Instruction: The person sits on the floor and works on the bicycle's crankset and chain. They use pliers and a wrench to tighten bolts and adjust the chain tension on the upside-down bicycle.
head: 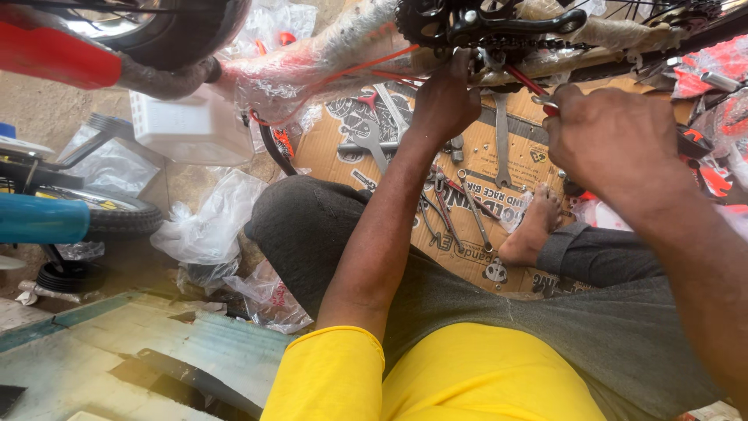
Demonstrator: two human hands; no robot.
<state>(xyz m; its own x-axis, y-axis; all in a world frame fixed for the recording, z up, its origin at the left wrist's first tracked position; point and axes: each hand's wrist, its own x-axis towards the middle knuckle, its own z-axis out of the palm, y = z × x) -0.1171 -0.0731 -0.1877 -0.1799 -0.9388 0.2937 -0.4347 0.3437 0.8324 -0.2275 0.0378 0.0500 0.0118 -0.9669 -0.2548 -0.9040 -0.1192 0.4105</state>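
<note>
Packaging around me — cardboard, plastic wrap, 1 tub

I sit over a flattened brown cardboard box (499,257) with black printing and a little red on it; it lies on the floor under my legs, with spanners spread across it. Clear crumpled plastic bags (210,226) lie on the floor to my left, just beside my knee, and another clear bag (117,168) sits further left by a small tyre. A white translucent plastic tub (191,125) stands above them. Clear wrap (327,54) — over red — covers the bicycle frame up ahead.
</note>
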